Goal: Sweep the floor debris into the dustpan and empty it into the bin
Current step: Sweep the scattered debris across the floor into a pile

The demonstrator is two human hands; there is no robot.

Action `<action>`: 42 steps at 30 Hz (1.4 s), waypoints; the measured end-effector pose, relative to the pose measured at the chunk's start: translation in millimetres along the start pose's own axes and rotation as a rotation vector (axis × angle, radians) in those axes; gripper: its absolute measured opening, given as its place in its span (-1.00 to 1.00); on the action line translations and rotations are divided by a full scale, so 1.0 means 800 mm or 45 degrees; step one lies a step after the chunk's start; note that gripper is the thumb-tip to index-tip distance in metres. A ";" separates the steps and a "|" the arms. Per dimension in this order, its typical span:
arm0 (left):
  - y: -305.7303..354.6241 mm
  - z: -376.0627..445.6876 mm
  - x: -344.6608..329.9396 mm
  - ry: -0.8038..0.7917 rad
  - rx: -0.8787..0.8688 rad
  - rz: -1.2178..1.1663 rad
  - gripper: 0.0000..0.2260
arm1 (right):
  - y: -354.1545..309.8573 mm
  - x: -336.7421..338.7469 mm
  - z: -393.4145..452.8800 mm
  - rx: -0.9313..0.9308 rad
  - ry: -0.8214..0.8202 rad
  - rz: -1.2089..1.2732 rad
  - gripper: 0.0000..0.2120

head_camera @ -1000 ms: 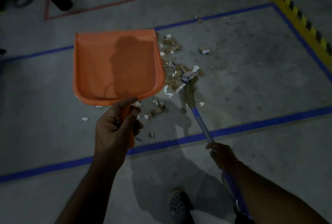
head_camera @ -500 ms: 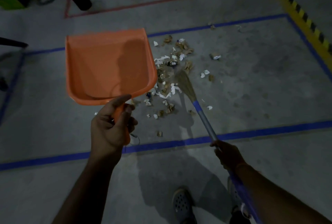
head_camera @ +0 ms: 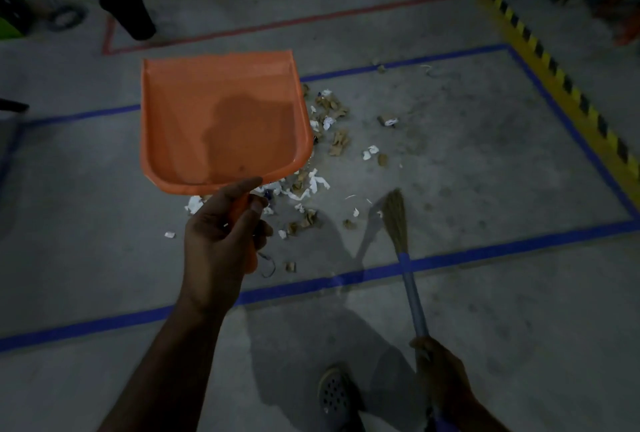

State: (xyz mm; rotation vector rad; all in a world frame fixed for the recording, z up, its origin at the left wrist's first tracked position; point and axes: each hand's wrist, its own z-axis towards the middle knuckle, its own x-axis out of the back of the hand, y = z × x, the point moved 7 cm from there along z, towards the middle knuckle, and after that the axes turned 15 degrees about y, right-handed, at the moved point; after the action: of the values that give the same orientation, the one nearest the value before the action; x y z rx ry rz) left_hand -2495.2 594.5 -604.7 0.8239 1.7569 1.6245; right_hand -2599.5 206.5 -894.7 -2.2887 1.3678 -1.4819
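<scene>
Stretching across the view, the grey concrete floor (head_camera: 485,310) marked with blue tape lines (head_camera: 450,260) carries scattered white and brown paper debris (head_camera: 329,140). Above it the left hand (head_camera: 221,234) grips the handle of an empty orange plastic dustpan (head_camera: 221,116), held off the floor. The right hand (head_camera: 440,372) clasps the grey-handled straw broom (head_camera: 401,241), its bristles just right of the scraps.

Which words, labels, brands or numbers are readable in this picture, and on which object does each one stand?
No text can be read in this view.
orange dustpan: plain, no label shows.
broom: no marking shows on its handle.
black bin: too dark to show any label.
paper scraps: some bear dark marks, too small and blurred to read.
floor tape and hazard stripe: colour only, no words.
</scene>
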 end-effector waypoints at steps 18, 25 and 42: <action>0.016 0.011 0.025 0.199 -0.109 0.129 -0.78 | -0.235 -0.088 0.054 0.480 -0.238 0.072 -0.73; 0.030 0.057 -0.083 0.044 -0.058 -0.132 -0.76 | -0.241 0.053 0.171 0.540 -0.008 0.065 -0.74; 0.003 0.160 -0.427 0.226 -0.144 0.047 -0.79 | -0.212 0.143 0.437 0.520 -0.408 -0.172 -0.85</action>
State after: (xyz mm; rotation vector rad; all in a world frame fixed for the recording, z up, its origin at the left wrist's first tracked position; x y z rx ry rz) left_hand -2181.8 408.2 -605.3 0.6813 1.7581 1.8520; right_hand -2209.7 97.8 -914.3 -2.2519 0.7602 -1.2159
